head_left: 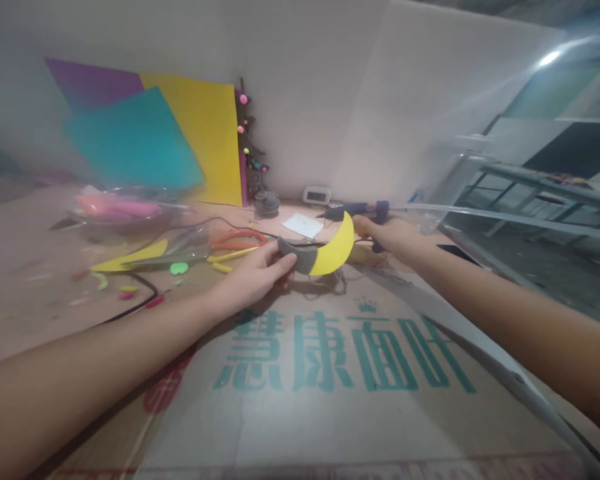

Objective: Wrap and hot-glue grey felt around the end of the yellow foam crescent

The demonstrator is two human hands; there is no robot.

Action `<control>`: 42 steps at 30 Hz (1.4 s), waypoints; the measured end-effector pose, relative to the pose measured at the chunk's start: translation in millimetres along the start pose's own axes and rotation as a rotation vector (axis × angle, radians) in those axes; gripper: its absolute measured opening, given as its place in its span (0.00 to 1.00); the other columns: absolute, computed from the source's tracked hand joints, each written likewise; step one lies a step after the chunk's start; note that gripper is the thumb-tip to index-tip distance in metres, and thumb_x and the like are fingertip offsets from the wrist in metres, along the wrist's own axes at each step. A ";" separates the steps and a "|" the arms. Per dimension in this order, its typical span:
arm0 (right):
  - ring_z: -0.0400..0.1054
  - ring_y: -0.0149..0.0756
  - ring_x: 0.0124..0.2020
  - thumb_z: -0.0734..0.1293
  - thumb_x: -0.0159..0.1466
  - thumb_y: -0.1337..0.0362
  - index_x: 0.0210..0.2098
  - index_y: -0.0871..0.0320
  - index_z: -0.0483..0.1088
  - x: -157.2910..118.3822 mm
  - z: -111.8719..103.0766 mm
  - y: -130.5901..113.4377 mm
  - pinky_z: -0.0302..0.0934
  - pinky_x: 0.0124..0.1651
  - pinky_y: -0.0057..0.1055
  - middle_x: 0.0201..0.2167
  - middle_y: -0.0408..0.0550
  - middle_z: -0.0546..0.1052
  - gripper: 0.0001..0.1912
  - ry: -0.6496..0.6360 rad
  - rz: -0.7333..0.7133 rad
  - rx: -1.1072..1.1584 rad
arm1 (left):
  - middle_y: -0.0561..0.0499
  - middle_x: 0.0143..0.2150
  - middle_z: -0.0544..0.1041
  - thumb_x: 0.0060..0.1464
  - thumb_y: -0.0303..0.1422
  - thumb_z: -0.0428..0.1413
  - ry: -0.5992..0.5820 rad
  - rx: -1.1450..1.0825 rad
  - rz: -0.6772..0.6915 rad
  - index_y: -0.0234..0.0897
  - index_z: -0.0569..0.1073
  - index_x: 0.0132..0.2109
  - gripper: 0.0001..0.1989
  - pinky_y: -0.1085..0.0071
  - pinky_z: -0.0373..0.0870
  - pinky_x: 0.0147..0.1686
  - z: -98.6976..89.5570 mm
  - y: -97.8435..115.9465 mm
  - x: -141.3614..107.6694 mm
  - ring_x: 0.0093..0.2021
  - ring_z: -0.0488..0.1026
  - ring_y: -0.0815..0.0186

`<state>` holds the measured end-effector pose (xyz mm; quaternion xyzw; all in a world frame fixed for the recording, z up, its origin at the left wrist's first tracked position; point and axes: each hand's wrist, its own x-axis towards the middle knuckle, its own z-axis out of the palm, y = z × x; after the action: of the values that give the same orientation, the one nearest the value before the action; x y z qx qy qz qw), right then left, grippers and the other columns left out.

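A yellow crescent moon cutout (336,249) is pinched at its left end by my left hand (267,268), thumb on top. Grey yarn (303,257) covers the left part of the crescent, while its right part shows bare yellow. Loose strands of yarn (336,283) hang below it. My right hand (369,229) is closed around the handle of a dark blue glue gun (353,211), just behind the crescent's right tip. The gun's nozzle points left, above a small white card (303,225). Part of the right hand's fingers is hidden.
Printed cardboard (300,413) covers the front of the table. To the left lie orange-handled scissors (240,239), yellow paper (135,257), a green heart (179,268) and a blurred plastic bowl (123,210). Coloured sheets (135,140), a yarn ball (267,203) and a small white clock (317,195) stand behind.
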<state>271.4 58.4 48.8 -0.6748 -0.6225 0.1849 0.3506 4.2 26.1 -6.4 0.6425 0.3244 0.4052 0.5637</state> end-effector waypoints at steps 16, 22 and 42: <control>0.74 0.40 0.34 0.69 0.62 0.51 0.42 0.59 0.75 35.1 45.2 1.2 0.68 0.39 0.34 0.33 0.52 0.82 0.18 -0.114 -0.132 0.020 | 0.56 0.24 0.68 0.60 0.44 0.54 -0.001 0.108 0.047 0.37 0.64 0.34 0.15 0.76 0.62 0.24 -5.5 -11.6 1.6 0.23 0.65 0.72; 0.73 0.46 0.46 0.68 0.61 0.54 0.45 0.62 0.76 23.9 15.3 12.3 0.64 0.51 0.38 0.44 0.54 0.81 0.20 -0.110 -0.173 -0.086 | 0.56 0.25 0.69 0.59 0.39 0.55 0.067 -0.042 -0.036 0.37 0.64 0.35 0.11 0.77 0.66 0.23 -3.1 -5.7 1.7 0.22 0.67 0.73; 0.70 0.44 0.54 0.70 0.60 0.57 0.64 0.56 0.61 -71.1 17.8 -21.0 0.64 0.56 0.42 0.57 0.55 0.73 0.35 -0.509 -0.533 -0.184 | 0.45 0.31 0.78 0.65 0.32 0.47 0.209 -0.357 -0.084 0.30 0.71 0.43 0.10 0.77 0.71 0.22 -6.1 22.4 3.6 0.24 0.76 0.68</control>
<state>233.1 -6.7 38.1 -0.4503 -0.8574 0.1923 0.1585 -0.5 28.6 16.4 0.4727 0.3306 0.4971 0.6482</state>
